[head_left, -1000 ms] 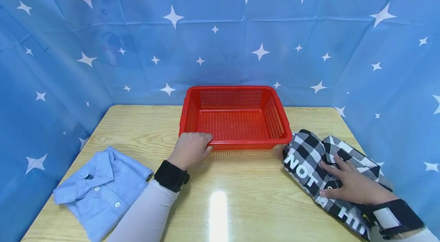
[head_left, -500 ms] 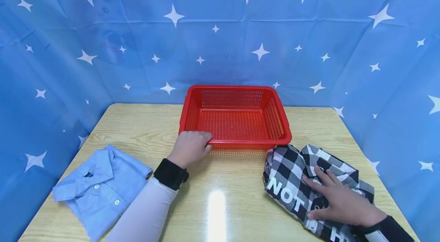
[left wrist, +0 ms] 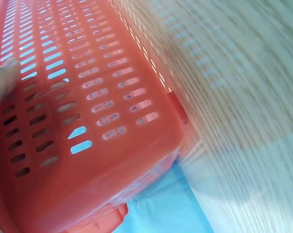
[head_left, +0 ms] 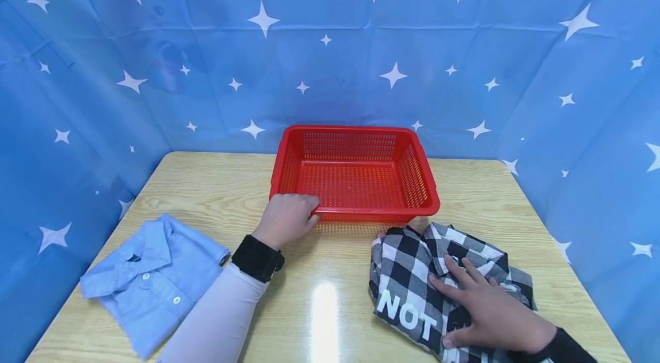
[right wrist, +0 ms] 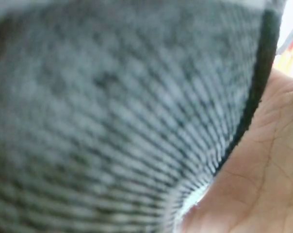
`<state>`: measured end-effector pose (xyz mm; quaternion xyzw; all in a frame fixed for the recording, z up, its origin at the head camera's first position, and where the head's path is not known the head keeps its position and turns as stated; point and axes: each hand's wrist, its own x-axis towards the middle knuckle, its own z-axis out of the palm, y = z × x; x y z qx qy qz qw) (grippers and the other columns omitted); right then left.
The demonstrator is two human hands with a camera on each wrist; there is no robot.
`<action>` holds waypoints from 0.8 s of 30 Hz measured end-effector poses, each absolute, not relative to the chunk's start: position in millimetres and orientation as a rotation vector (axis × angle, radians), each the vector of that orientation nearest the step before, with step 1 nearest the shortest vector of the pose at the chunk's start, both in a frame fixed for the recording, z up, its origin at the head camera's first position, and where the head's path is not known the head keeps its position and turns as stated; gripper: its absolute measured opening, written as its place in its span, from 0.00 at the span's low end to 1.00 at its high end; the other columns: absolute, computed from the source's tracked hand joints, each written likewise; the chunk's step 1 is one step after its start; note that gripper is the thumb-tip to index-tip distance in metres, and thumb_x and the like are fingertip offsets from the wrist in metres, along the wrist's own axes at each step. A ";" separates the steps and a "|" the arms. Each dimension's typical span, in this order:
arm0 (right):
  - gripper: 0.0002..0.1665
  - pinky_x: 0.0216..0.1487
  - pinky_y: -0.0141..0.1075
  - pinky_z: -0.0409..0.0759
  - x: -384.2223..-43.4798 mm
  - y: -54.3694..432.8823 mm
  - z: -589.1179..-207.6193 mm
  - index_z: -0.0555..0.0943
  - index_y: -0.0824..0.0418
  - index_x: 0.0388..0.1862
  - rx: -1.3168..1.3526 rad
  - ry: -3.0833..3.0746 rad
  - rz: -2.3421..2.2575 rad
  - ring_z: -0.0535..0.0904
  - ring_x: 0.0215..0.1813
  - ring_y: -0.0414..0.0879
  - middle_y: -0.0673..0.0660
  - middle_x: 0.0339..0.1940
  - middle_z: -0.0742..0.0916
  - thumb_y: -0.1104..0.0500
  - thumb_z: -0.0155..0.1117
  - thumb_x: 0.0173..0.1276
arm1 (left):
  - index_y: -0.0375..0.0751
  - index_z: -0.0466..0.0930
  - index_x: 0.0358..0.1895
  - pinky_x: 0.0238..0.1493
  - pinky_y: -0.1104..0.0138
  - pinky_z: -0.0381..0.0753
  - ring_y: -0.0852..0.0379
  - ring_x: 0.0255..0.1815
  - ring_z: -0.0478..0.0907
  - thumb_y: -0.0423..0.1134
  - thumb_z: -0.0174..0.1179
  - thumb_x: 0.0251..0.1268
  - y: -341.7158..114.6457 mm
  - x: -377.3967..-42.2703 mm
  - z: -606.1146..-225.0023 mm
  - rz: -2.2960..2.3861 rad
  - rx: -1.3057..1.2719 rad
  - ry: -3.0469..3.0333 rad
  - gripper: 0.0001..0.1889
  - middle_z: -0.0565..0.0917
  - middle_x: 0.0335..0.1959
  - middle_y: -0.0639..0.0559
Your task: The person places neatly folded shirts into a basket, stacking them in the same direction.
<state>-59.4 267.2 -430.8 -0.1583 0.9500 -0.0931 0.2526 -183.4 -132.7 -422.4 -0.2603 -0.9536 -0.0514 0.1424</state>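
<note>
My left hand (head_left: 290, 219) grips the near left rim of a red plastic basket (head_left: 371, 215), fingers curled over the edge. In the left wrist view the basket's slotted wall (left wrist: 83, 92) fills much of the frame, with a fingertip against it. My right hand (head_left: 484, 311) rests with spread fingers on a folded black-and-white checked shirt (head_left: 412, 277) with white "NOT" lettering, lying just in front of the basket's right corner. A blurred ribbed grey fabric covers most of the right wrist view, beside the palm (right wrist: 263, 160).
A folded light blue collared shirt (head_left: 154, 271) lies on the left of the wooden table (head_left: 216, 180). Behind the table hangs a blue curtain (head_left: 340, 25) with white stars, close to the back of the basket.
My right hand has slid the checked shirt leftward across the table, bringing it in front of the basket's right corner. The left hand and the basket stay in place.
</note>
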 end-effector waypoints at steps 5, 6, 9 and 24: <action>0.64 0.67 0.83 0.54 -56.7 250.6 -429.1 0.67 0.32 0.80 -0.473 2.556 -0.283 0.50 0.83 0.76 0.59 0.87 0.60 0.20 0.74 0.41 | 0.51 0.73 0.23 0.20 0.70 0.66 0.63 0.17 0.68 0.42 0.69 0.65 -133.4 -183.1 -421.4 -0.142 -0.766 -2.737 0.15 0.71 0.14 0.59; 0.64 0.68 0.83 0.54 -56.4 247.3 -429.0 0.67 0.32 0.80 -0.480 2.551 -0.284 0.50 0.83 0.75 0.58 0.87 0.60 0.20 0.75 0.41 | 0.52 0.73 0.23 0.20 0.70 0.66 0.63 0.17 0.68 0.42 0.69 0.65 -133.3 -183.3 -421.7 -0.138 -0.764 -2.737 0.15 0.71 0.14 0.59; 0.64 0.68 0.83 0.52 -56.7 237.1 -429.5 0.67 0.30 0.79 -0.494 2.539 -0.279 0.51 0.83 0.73 0.57 0.87 0.59 0.20 0.75 0.39 | 0.51 0.74 0.23 0.21 0.70 0.68 0.63 0.17 0.69 0.43 0.70 0.65 -132.7 -183.2 -421.9 -0.131 -0.757 -2.739 0.15 0.72 0.14 0.59; 0.64 0.70 0.82 0.52 -73.1 179.8 -429.4 0.65 0.25 0.78 -0.654 2.479 -0.187 0.46 0.86 0.68 0.50 0.88 0.56 0.18 0.74 0.38 | 0.50 0.82 0.29 0.31 0.65 0.85 0.59 0.23 0.81 0.45 0.71 0.64 -131.8 -184.1 -422.6 -0.135 -0.739 -2.749 0.09 0.84 0.21 0.56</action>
